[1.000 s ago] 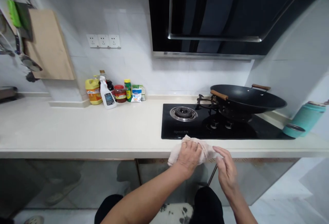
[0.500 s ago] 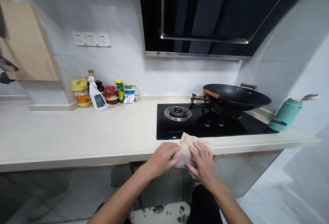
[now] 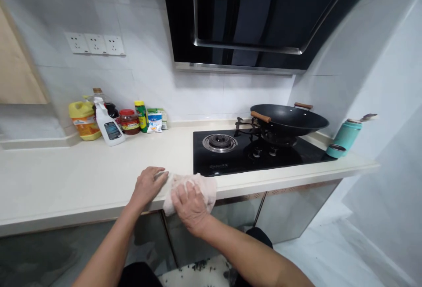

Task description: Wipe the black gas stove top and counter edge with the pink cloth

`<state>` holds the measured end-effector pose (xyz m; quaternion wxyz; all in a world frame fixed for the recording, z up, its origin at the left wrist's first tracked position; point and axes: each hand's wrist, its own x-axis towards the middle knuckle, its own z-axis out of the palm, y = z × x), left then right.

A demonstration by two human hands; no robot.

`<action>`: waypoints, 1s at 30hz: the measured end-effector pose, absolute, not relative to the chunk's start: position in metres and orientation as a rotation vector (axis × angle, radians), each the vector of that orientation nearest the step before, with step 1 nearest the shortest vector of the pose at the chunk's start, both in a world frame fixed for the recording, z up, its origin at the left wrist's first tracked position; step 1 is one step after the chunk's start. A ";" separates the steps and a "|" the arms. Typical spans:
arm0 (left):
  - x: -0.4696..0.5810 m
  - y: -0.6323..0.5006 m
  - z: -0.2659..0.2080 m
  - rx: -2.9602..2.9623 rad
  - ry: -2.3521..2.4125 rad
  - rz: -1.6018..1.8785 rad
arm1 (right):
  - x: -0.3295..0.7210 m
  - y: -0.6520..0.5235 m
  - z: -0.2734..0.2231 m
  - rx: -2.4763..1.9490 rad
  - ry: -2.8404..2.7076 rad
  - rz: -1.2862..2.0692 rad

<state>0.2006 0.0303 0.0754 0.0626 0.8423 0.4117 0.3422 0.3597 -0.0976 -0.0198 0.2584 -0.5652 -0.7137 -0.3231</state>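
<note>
A pale pink cloth (image 3: 208,186) lies over the front edge of the white countertop (image 3: 99,177), partly hanging down. My right hand (image 3: 191,205) presses on it from above, fingers bent into the fabric. To the left, my left hand (image 3: 150,186) rests on the counter with its fingers stretched out, its fingertips close to the cloth's left side; it holds nothing. Just behind the cloth is the front left corner of the black gas stove (image 3: 227,164).
A wok (image 3: 290,120) with wooden handles sits on the stove's right burner. A teal container (image 3: 347,135) and a small teal cup (image 3: 335,150) stand at the right end. Along the wall at left are a spray bottle (image 3: 108,124), a yellow jug (image 3: 84,122) and a red-lidded jar (image 3: 129,122).
The cloth has moved left along the counter edge under my right hand. My left hand has let go of it and is now flat on the counter. The view has shifted right.
</note>
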 end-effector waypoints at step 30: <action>0.204 0.010 0.080 2.839 1.346 0.806 | 0.811 -0.334 -0.014 -2.265 -1.500 -1.048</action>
